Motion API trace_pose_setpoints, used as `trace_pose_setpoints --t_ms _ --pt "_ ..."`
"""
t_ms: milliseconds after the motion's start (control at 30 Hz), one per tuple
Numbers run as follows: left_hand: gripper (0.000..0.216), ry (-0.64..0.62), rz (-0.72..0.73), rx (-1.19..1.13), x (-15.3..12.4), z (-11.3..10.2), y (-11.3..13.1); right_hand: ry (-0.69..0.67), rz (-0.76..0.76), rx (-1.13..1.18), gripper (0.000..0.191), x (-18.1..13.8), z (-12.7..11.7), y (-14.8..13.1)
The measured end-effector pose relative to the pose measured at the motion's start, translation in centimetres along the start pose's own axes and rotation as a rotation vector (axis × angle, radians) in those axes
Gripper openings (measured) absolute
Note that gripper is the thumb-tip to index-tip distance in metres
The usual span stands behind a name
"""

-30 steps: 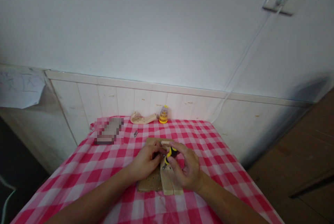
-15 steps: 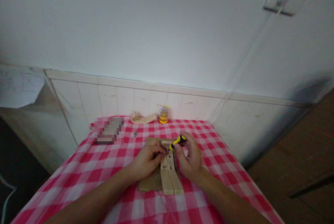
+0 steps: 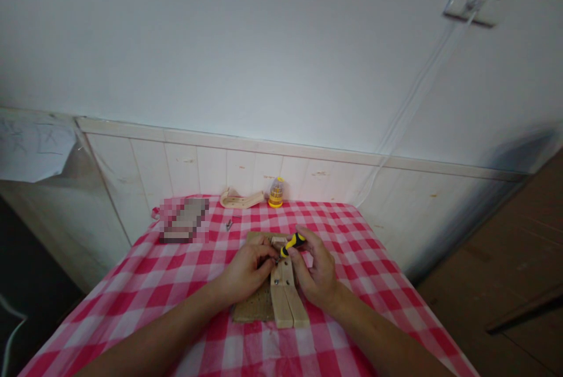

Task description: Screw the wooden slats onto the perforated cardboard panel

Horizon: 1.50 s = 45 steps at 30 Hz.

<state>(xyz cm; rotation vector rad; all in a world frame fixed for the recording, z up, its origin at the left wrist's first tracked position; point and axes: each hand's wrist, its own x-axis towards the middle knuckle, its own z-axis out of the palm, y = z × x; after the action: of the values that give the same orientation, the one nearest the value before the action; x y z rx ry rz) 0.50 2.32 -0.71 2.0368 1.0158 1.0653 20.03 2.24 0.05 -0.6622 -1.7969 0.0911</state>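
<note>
My right hand [image 3: 317, 271] is closed round a small yellow-and-black screwdriver [image 3: 292, 243], its tip pointing down-left at the top of two pale wooden slats [image 3: 287, 301]. The slats lie side by side on a flat wooden board [image 3: 255, 308]. My left hand [image 3: 246, 268] rests on the board with its fingers pinched at the slats' top end, right beside the screwdriver tip. What the left fingers pinch is too small to make out.
A red-and-white checked cloth [image 3: 176, 283] covers the table. At the back lie a curved wooden piece [image 3: 240, 199], a yellow bit holder [image 3: 275, 192], a small screw [image 3: 228, 224] and a blurred dark object [image 3: 182, 220]. The wall panelling stands just behind; floor drops away on the right.
My right hand lifted the screwdriver up and to the right, then brought it back down-left so its tip is again at the slats' top end. My left hand stayed put.
</note>
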Motion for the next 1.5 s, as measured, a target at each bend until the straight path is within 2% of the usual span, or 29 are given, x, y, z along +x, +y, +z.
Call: trace_pose_setpoints --t_ms 633,933,1133,1500 --pt "0.020 -0.001 -0.003 -0.024 0.0 -0.1 0.4 -0.052 0.050 0.080 0.046 -0.4 -0.1 0.4" --pt "0.019 0.008 0.030 -0.019 0.1 0.0 0.1 -0.116 -0.061 0.095 0.048 0.8 -0.6 -1.1" --pt "0.021 -0.005 0.024 -0.001 0.1 0.0 -0.1 -0.061 -0.040 0.041 0.052 0.7 -0.4 -1.1" --pt "0.020 -0.013 0.002 0.029 0.0 0.0 0.0 -0.025 -0.002 -0.012 0.045 1.0 -0.2 -1.0"
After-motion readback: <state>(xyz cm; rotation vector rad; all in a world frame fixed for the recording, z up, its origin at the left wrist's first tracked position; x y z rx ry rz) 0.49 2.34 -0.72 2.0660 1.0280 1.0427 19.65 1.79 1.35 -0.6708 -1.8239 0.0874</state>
